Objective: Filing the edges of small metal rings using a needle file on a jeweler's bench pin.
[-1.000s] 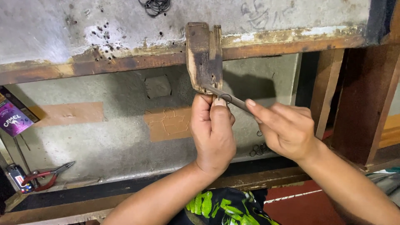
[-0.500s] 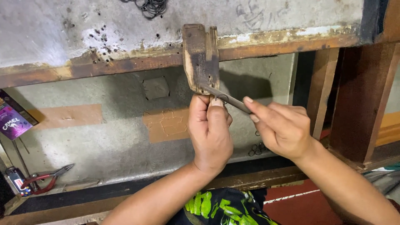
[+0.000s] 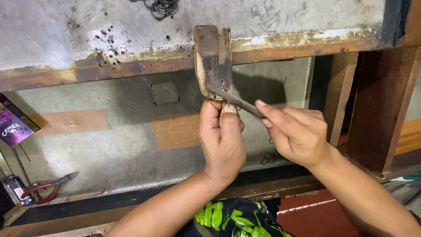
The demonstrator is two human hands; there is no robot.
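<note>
**Filing a small wire ring against a wooden bench peg**

The small wire ring (image 3: 235,104) is sitting just below the worn wooden peg (image 3: 213,61), at 12 o'clock of centre frame. The left hand (image 3: 222,138) is pinching it shut between thumb and fingertips, bracing against the peg's lower end. The right hand (image 3: 296,131) is closed on a flat metal file (image 3: 237,101), index finger lying along the blade, which is running from 4 o'clock up to 10 o'clock across the ring. Judgement: keeping the ring pressed on the peg and the file flat with light strokes would be helping avoid slips onto the fingertips.

Loose wire rings (image 3: 271,157) are lying on the lower ledge at 4 o'clock of the hands, more (image 3: 161,6) are hanging at 12 o'clock. Red-handled pliers (image 3: 49,186) are resting at 8 o'clock. A purple rectangular packet (image 3: 13,128) is leaning at 9 o'clock, frame edge. A small lighter-like object (image 3: 16,189) is standing beside the pliers.
</note>
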